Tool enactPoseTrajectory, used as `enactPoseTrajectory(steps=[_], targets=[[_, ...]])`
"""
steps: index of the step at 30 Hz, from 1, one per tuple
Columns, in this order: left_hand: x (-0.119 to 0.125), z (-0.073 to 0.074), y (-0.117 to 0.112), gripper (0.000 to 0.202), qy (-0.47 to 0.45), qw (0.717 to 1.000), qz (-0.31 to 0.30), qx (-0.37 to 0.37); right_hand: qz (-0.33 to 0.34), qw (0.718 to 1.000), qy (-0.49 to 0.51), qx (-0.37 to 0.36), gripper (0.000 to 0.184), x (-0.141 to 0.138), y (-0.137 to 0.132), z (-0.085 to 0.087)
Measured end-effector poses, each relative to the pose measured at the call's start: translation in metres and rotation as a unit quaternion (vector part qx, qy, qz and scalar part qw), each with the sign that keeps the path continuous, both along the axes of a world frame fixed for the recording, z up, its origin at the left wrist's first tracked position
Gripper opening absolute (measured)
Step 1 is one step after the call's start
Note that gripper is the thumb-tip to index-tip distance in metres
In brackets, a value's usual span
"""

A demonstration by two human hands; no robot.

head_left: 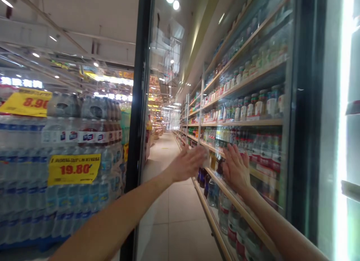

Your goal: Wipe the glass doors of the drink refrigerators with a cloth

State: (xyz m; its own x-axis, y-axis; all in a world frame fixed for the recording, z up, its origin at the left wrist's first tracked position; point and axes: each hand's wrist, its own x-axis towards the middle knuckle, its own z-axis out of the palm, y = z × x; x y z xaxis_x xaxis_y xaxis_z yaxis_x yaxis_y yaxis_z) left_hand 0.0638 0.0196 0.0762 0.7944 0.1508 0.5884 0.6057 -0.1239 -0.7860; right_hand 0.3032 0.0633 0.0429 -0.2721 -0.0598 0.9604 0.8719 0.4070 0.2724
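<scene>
A tall glass door [180, 201] with a dark frame [137, 103] stands before me. My left hand [189, 164] reaches in from the lower left, empty, its fingers stretched out and slightly blurred. To its right, my right hand [236, 168] is raised with the palm toward the glass and the fingers extended; nothing is in it. Both hands overlap the glass, but whether either one touches it I cannot tell. Behind them in the pane appear shelves [242, 123] lined with bottles [260, 103], through the glass or as a reflection.
Stacked packs of water bottles [75, 195] stand on the left, bearing yellow price signs [73, 169]. A tiled aisle floor [180, 234] runs into the distance. At the far right glows a vertical light strip [344, 114] beside the other dark upright of the frame [305, 114].
</scene>
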Motion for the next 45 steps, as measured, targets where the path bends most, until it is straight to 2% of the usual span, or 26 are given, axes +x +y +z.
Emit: enactPoseTrajectory(steps=[2,4,6,8,10,12,14,16,18,21,22,24,27,29,31,33,35,36,37,41,42,43,45], targets=[[0.002,-0.017,0.001,0.049,0.113,0.993,-0.023,-0.03,-0.008,1.0,-0.006,-0.001,0.056,0.006,0.001,-0.004],[0.004,-0.019,0.004,0.049,0.145,0.988,-0.035,-0.037,-0.014,1.0,-0.007,-0.005,0.056,0.012,0.003,-0.007],[0.01,-0.003,0.008,0.049,0.085,0.996,-0.031,-0.021,-0.02,1.0,0.003,-0.008,0.056,0.017,0.004,-0.008],[0.019,0.017,0.011,0.049,-0.026,1.0,-0.015,0.006,-0.024,0.999,0.018,-0.01,0.056,0.022,0.004,-0.008],[0.03,0.025,0.014,0.05,-0.099,0.995,-0.007,0.027,-0.028,0.999,0.027,-0.011,0.056,0.025,0.003,-0.009],[0.039,0.018,0.015,0.049,-0.066,0.997,-0.023,0.026,-0.033,0.999,0.026,-0.017,0.056,0.028,0.002,-0.012],[0.043,0.006,0.015,0.048,0.043,0.998,-0.048,-0.001,-0.037,0.999,0.022,-0.024,0.056,0.03,0.002,-0.015],[0.045,0.005,0.015,0.047,0.128,0.989,-0.061,-0.028,-0.04,0.999,0.023,-0.026,0.057,0.033,0.003,-0.018],[0.047,0.021,0.018,0.048,0.119,0.991,-0.058,-0.032,-0.043,0.998,0.029,-0.023,0.056,0.037,0.003,-0.018],[0.055,0.057,0.022,0.048,-0.042,0.999,-0.033,0.002,-0.048,0.998,0.037,-0.023,0.055,0.043,0.004,-0.017],[0.059,0.064,0.023,0.049,-0.091,0.996,-0.024,0.01,-0.048,0.998,0.037,-0.024,0.055,0.044,0.004,-0.017],[0.066,0.062,0.024,0.05,-0.112,0.993,-0.019,0.012,-0.048,0.998,0.037,-0.027,0.055,0.047,0.003,-0.019],[0.075,0.036,0.024,0.048,0.028,0.998,-0.05,-0.008,-0.056,0.997,0.035,-0.034,0.056,0.051,0.003,-0.025],[0.081,0.027,0.026,0.047,0.104,0.992,-0.063,-0.023,-0.064,0.997,0.036,-0.032,0.055,0.055,0.004,-0.029],[0.087,0.036,0.027,0.048,0.085,0.994,-0.053,-0.03,-0.07,0.996,0.038,-0.027,0.056,0.062,0.005,-0.033],[0.095,0.054,0.029,0.049,0.004,0.999,-0.034,-0.028,-0.075,0.996,0.045,-0.028,0.057,0.07,0.006,-0.036],[0.101,0.061,0.03,0.049,-0.045,0.998,-0.021,-0.03,-0.077,0.995,0.056,-0.036,0.058,0.077,0.006,-0.039],[0.103,0.056,0.03,0.05,-0.038,0.998,-0.021,-0.035,-0.076,0.994,0.061,-0.04,0.058,0.08,0.006,-0.041],[0.105,0.044,0.029,0.05,-0.012,0.999,-0.028,-0.041,-0.074,0.994,0.067,-0.043,0.059,0.082,0.005,-0.044],[0.109,-0.029,0.025,0.05,0.133,0.987,-0.062,-0.066,-0.072,0.994,0.077,-0.041,0.06,0.09,0.002,-0.052],[0.11,-0.041,0.025,0.049,0.162,0.982,-0.068,-0.069,-0.074,0.993,0.078,-0.04,0.061,0.092,0.001,-0.054],[0.112,-0.047,0.027,0.048,0.182,0.978,-0.073,-0.071,-0.078,0.993,0.081,-0.039,0.061,0.095,0.001,-0.055],[0.119,-0.041,0.031,0.048,0.183,0.978,-0.081,-0.066,-0.09,0.991,0.091,-0.035,0.06,0.101,0.0,-0.056]])
